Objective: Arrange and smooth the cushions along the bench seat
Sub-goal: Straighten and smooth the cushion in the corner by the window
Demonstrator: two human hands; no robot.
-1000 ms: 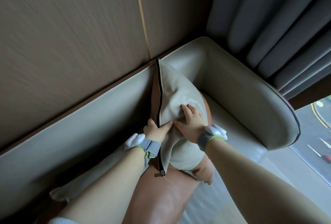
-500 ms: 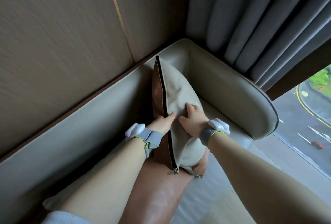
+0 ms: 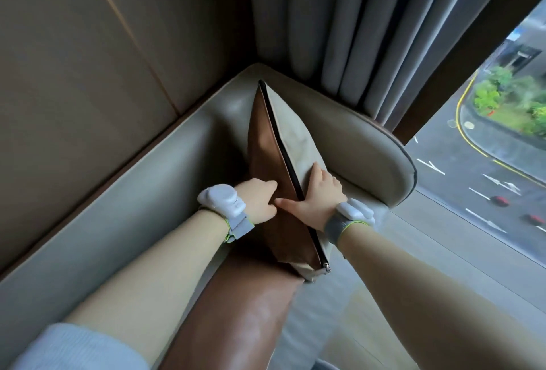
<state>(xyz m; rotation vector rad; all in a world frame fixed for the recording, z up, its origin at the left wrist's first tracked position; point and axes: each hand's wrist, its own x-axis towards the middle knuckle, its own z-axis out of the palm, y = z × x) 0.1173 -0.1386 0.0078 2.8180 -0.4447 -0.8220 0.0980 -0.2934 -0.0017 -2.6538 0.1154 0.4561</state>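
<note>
The two-tone cushion (image 3: 283, 168) stands on edge in the corner of the bench seat, where the long backrest (image 3: 118, 192) meets the curved end rest (image 3: 369, 145). One face is tan leather and the other pale beige fabric. A dark zipper (image 3: 291, 171) runs along the upward edge between them, with its pull at the near corner. The far corner of the cushion points into the corner of the bench. The near corner rests on a brown leather bolster (image 3: 236, 319) that lies along the seat surface (image 3: 334, 310).

The left hand (image 3: 257, 199) presses flat against the tan face, fingers extended and not closed around anything. The right hand (image 3: 319, 192) lies spread on the beige face, with the thumb reaching across the zipper line. Neither hand pinches the fabric; both sandwich the cushion between open palms.

Status, as a judgement: positioning of this cushion is largely complete, since it already sits upright in the corner. The shaping step is in hand. The beige face shows soft creases near the top, so smoothing is not finished. The cushion leans on the bolster rather than sitting squarely on the seat, and a final settling is likely required.

Only this cushion and the bolster can be identified in the view. Whether other cushions along the bench remain to be arranged cannot be determined. A grey curtain (image 3: 354, 24) hangs behind the end rest, clear of the work.
</note>
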